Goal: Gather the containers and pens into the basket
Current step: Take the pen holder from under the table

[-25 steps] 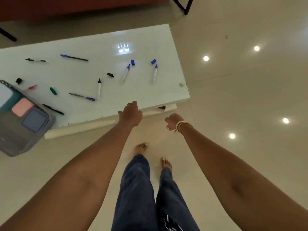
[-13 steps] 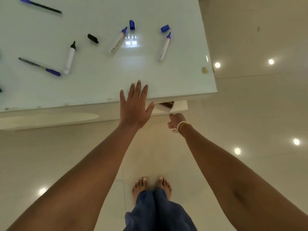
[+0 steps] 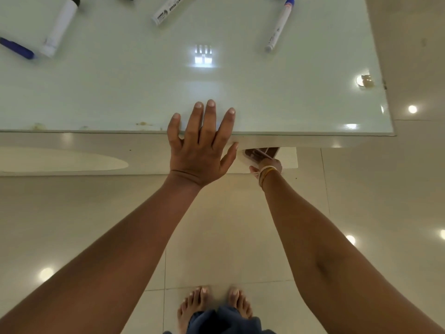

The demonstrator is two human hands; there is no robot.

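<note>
Left hand [image 3: 201, 145] flat and open, fingers spread over the near edge of the white table [image 3: 240, 92], holding nothing. Right hand [image 3: 266, 166] is reaching under the table lip at something brownish; fingers hidden, so I can't tell if it's closed or gripping. Pens still out on the tabletop: black-tipped marker [image 3: 60, 25] far left, beside a blue pen [image 3: 16, 48]; white marker [image 3: 168, 9] top centre; blue-tipped marker [image 3: 279, 25] to the right. Basket not in view, containers neither. I judge the markers light, rigid, smooth plastic that will roll on this glossy surface. I'd pinch mid-barrel, across the body, thumb against two fingers. Nearest to my free hand: the white marker.
</note>
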